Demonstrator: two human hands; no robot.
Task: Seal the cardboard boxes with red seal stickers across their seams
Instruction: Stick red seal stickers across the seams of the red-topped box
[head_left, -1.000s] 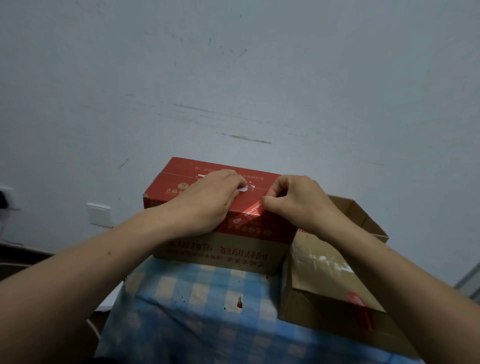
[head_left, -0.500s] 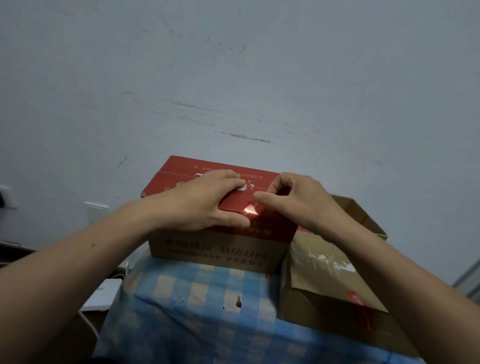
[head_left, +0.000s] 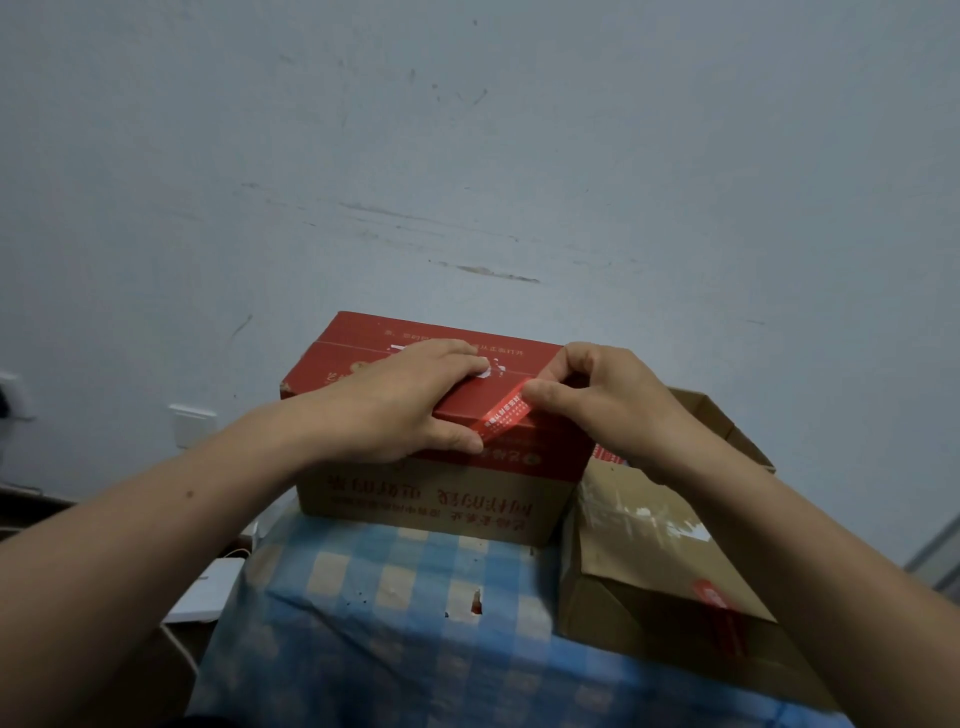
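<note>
Since half a second ago: strip drawn taut. The right grip (head_left: 608, 405) has pulled a little right and up, so the red seal sticker (head_left: 503, 415) now shows full length with its white print legible.

- Left grip (head_left: 410, 400): fingers laid flat and straight over the top of the red-topped box (head_left: 431, 501), holding nothing. Thumb presses the sticker's near end down at the box's near top edge. Likely doing two jobs: anchoring that end and keeping the box from sliding.
- Right grip: thumb and forefinger pinch the sticker's far end, just above the box top and short of the seam (head_left: 530, 373) running left-right across the lid. Other fingers curled clear.
- Sticker runs from near-left to far-right, slanted. Judged not yet laid across the seam; the tension looks meant to keep it from wrinkling or sticking early.
- Box sits far on the desk (head_left: 389, 623), which has a blue check cloth, just in front of the wall.
- Right of it, touching or nearly so, a brown box (head_left: 639, 561) already bears a red sticker (head_left: 714, 597) over its near edge.
</note>
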